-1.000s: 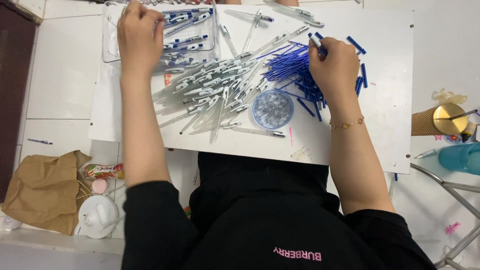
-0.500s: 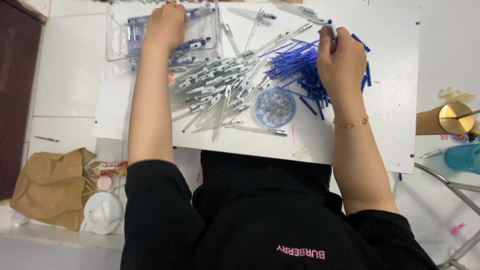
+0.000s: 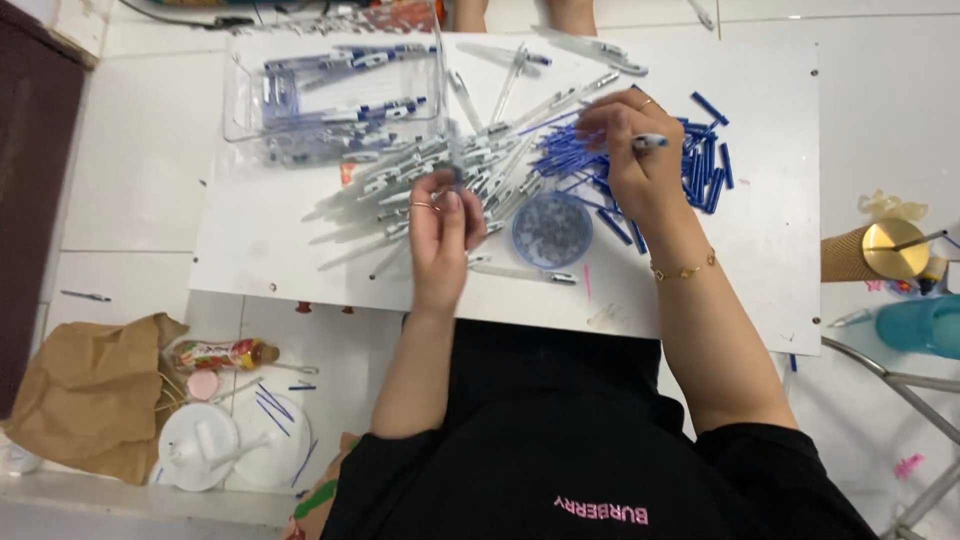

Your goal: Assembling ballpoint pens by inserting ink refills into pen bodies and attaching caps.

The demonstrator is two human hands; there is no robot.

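Note:
A white board on the floor carries a heap of clear pen barrels, a pile of blue refills and caps, and a small round blue dish. My left hand rests on the near edge of the barrel heap with fingers curled over a barrel. Over the blue pile, my right hand pinches a pen piece with a blue tip. A clear plastic tray at the far left holds several assembled pens.
A crumpled brown paper bag, white lids and a small bottle lie on the tiled floor at left. At right are a gold-lidded cup, a blue container and a metal frame. Another person's legs show beyond the board.
My left hand has come back from the clear tray to the near side of the barrel heap. My right hand stayed over the blue pile and now pinches a blue-tipped piece.

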